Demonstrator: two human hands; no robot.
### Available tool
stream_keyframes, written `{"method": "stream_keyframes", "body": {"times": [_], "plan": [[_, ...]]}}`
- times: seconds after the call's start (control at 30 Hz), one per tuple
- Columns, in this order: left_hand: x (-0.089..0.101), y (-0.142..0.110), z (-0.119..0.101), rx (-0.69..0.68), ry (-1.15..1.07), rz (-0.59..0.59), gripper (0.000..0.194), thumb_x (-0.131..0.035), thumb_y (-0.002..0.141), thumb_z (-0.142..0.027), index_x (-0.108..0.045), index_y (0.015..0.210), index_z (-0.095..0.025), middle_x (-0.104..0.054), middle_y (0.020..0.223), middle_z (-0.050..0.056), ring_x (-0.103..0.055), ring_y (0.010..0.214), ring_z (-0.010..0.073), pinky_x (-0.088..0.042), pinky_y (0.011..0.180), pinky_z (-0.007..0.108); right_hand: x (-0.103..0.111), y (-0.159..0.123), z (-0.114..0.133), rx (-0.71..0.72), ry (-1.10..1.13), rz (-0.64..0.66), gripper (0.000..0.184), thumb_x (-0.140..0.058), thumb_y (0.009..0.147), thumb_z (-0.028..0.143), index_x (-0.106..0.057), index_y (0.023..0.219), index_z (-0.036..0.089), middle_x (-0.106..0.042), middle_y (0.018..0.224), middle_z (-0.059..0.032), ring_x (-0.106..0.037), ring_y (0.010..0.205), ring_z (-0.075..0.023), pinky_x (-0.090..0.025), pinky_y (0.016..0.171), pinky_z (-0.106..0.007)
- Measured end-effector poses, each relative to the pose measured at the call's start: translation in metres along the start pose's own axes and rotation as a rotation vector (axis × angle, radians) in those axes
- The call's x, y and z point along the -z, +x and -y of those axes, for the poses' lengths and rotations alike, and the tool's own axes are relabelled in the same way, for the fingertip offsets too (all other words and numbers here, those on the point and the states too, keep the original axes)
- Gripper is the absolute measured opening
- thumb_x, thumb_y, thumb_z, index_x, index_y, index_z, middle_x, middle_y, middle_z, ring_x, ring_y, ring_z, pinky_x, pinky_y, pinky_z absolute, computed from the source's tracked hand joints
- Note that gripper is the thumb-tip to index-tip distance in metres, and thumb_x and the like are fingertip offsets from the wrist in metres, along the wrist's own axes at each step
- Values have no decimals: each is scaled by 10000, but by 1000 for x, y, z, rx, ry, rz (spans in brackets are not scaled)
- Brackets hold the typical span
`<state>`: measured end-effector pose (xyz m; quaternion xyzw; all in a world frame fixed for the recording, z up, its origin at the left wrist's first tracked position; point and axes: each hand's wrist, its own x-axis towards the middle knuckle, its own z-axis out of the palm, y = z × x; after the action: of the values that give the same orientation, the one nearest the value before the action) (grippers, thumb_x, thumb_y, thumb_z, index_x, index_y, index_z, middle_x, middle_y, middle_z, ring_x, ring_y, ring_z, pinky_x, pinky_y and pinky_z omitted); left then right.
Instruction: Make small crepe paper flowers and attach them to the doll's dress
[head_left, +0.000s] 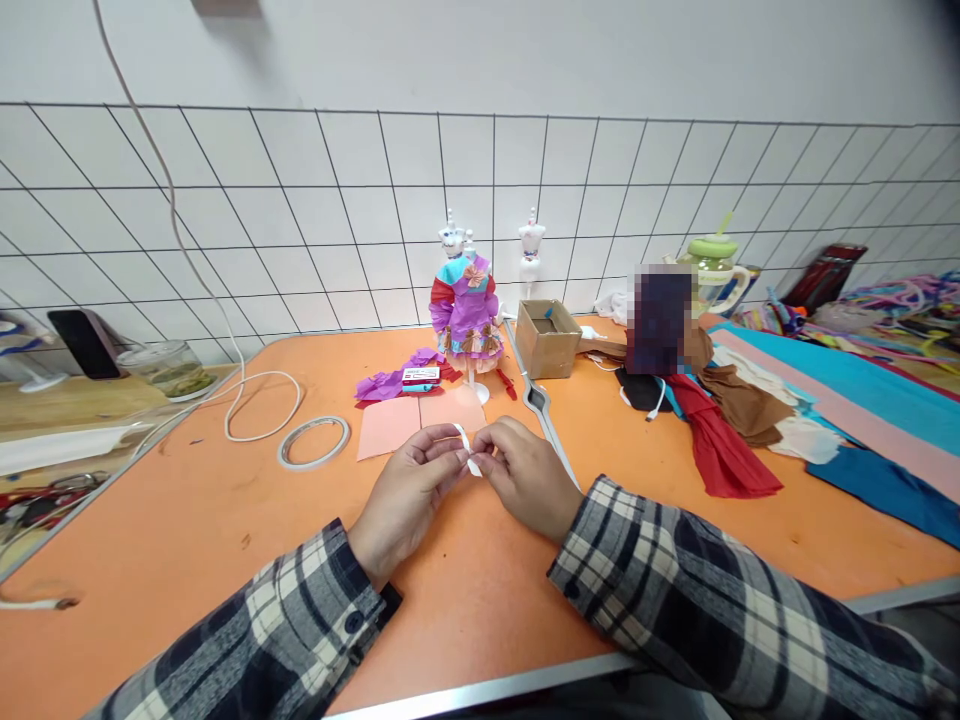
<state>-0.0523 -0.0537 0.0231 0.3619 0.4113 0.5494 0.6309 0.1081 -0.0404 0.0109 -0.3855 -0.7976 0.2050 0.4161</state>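
Both hands meet over the orange table, pinching a small white strip [471, 464] that looks like tape. My left hand [420, 475] holds it between thumb and fingers. From the other side my right hand [521, 470] grips the same strip with thumb and forefinger, its other fingers curled. Just beyond them lie two pale pink paper squares [390, 425]. A roll of tape [313, 443] rests flat to the left. Farther back, a small dress form wears a purple dress [471, 310] with blue and red parts.
Bare white dress forms [531, 245] stand by the tiled wall. A cardboard box [551, 340] and scissors [536, 400] sit right of centre. Coloured paper [731, 460] and a green-lidded jug [712, 265] are at right. A white cable [232, 400] loops at left.
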Motion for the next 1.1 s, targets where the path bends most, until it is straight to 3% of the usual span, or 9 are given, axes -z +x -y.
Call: {"method": "stream_keyframes", "body": {"times": [0.03,0.17,0.3,0.37,0.57,0.73,0.97,1.1], "plan": [[0,0,-1,-35,18,0,368,-807,621,-159,-616,936,-167,-666,832,-14,-636,753,90,-517,730,200,-1,1,-1,-49,40,-35,39,-552,859,199,-564,895,207,-600,884,-12,-566,705,-130,-431,658,-261],[2,2,-3,-158,172,6,348,-807,640,-204,-608,923,-164,-672,808,-12,-642,734,101,-518,726,216,-3,6,-10,-315,247,-114,355,-678,767,338,-530,1066,219,-629,917,2,-533,496,-82,-441,539,-251],[3,3,-3,-195,282,-9,341,-803,641,-219,-601,908,-159,-670,799,-11,-649,709,107,-518,712,224,-4,8,-14,-411,429,47,188,-640,774,359,-618,862,195,-648,787,3,-566,545,-104,-421,498,-226],[3,4,-3,-193,292,-3,341,-798,643,-226,-598,911,-158,-666,806,-10,-647,712,108,-519,706,226,-5,8,-14,-418,440,57,161,-651,754,337,-639,822,191,-650,755,4,-563,560,-107,-413,494,-218],[-1,3,-1,-209,340,-24,330,-770,645,-212,-588,915,-158,-652,817,-6,-646,714,115,-511,717,240,-7,5,-11,-359,235,-17,103,-651,745,289,-656,750,187,-639,682,16,-495,505,-82,-378,492,-207],[-4,2,0,-231,378,-25,304,-747,656,-193,-588,912,-161,-642,851,9,-642,743,127,-504,725,249,-7,5,-10,-371,238,48,104,-619,769,284,-629,742,183,-562,591,38,-417,446,-76,-301,431,-205],[-6,-1,5,-68,86,-20,356,-750,626,-127,-580,936,-168,-634,800,-21,-608,725,88,-488,690,187,1,3,1,25,19,-16,61,-592,772,137,-589,738,188,-571,716,15,-483,596,-100,-379,579,-219],[-5,-2,2,14,-118,0,333,-757,650,-107,-599,936,-171,-648,835,-16,-625,764,81,-507,739,176,2,1,2,77,62,-71,44,-582,840,184,-619,822,199,-614,801,-7,-526,643,-109,-409,603,-223]]}}
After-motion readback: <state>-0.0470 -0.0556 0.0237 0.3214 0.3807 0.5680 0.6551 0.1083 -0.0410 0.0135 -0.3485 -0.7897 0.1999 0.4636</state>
